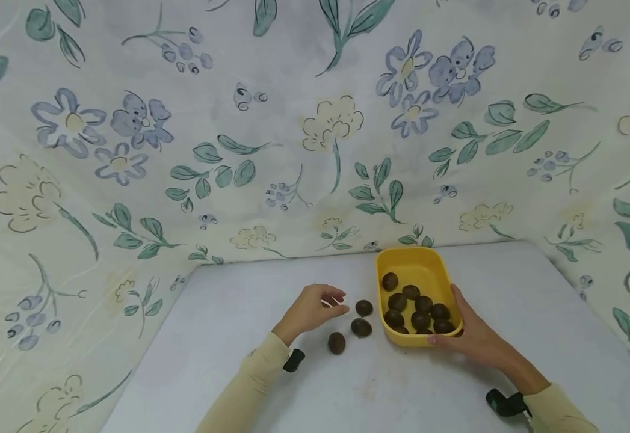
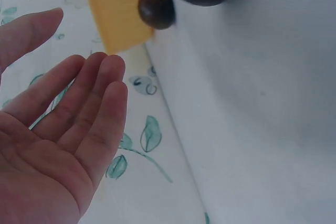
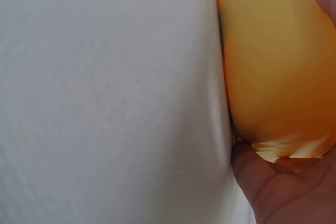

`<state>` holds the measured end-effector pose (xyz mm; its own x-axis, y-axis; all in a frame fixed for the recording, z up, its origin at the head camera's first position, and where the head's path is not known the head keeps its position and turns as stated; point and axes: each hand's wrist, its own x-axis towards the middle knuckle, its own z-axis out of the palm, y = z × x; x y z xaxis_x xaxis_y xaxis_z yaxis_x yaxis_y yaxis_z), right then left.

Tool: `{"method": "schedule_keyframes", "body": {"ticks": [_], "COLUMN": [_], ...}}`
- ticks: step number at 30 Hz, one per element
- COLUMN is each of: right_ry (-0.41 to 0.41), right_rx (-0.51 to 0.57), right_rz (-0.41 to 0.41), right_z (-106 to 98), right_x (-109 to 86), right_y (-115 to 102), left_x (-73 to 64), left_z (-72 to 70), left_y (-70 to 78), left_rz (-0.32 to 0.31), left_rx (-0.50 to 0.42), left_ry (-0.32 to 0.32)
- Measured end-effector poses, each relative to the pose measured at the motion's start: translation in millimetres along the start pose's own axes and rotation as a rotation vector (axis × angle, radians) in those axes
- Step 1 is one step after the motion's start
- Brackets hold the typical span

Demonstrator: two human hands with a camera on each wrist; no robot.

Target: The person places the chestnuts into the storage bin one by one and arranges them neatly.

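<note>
My left hand (image 1: pixel 310 310) hovers over the white table, fingers loosely extended and holding nothing. Its palm and straight fingers (image 2: pixel 97 114) show in the left wrist view. Just right of its fingertips lie three dark brown, egg-shaped objects, one at the back (image 1: pixel 364 308), one in the middle (image 1: pixel 361 328) and one at the front (image 1: pixel 337 343). Beside them stands a yellow rectangular tub (image 1: pixel 422 273) with several more of these brown objects, mostly in its near half. My right hand (image 1: pixel 479 340) grips the tub's near right corner, thumb at the front wall and fingers along the right side.
The white table (image 1: pixel 212 361) ends at a floral cloth wall (image 1: pixel 293 150) right behind the tub, with more cloth at both sides. Dark devices sit on the left wrist (image 1: pixel 294 360) and the right wrist (image 1: pixel 505 403).
</note>
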<state>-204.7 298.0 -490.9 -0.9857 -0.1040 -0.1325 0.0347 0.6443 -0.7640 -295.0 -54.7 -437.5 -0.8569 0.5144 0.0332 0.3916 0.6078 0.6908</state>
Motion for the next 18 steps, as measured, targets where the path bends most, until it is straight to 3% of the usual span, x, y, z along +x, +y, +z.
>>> {"method": "schedule_keyframes", "body": {"ticks": [18], "right_ry": [0.005], "right_rx": [0.023], "right_rz": [-0.011], "right_z": [-1.3], "right_x": [-1.9], "right_y": [-0.9], "left_x": [-40.2], "left_z": [16.1], "left_y": [-16.3], "left_rz": [-0.035], "left_rx": [0.075], "left_ry": [-0.107]}}
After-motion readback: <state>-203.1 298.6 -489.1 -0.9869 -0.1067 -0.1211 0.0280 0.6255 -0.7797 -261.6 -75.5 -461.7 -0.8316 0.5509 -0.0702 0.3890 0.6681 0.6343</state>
